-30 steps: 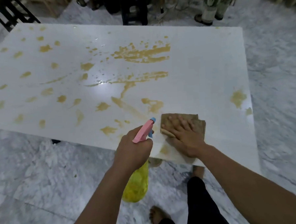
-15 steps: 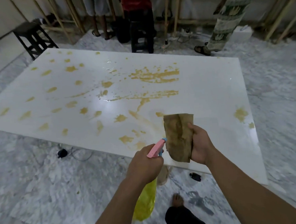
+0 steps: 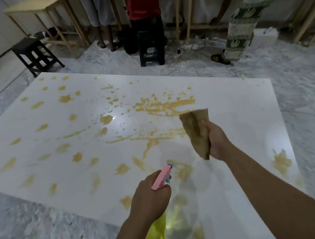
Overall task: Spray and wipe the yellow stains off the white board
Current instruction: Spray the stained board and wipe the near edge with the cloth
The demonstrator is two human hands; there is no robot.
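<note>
A large white board (image 3: 234,104) lies flat on the marble floor, covered with many yellow stains (image 3: 163,106); the thickest smear is at its centre-right. My left hand (image 3: 150,198) grips a spray bottle (image 3: 161,176) with a pink trigger head, a blue nozzle and a yellow body, held over the board's near edge. My right hand (image 3: 217,140) holds a brown cloth (image 3: 196,132) up in the air above the board, hanging down and not touching the surface.
Two black stools (image 3: 35,54) (image 3: 151,48) stand beyond the board's far edge. Several people's legs (image 3: 100,21), wooden frames (image 3: 62,23) and a power strip with cables (image 3: 179,56) are at the back. Marble floor (image 3: 31,226) surrounds the board.
My right hand lifted the cloth off the board's near edge and carried it up and further out. The view rose and tilted forward. My left hand kept hold of the bottle.
</note>
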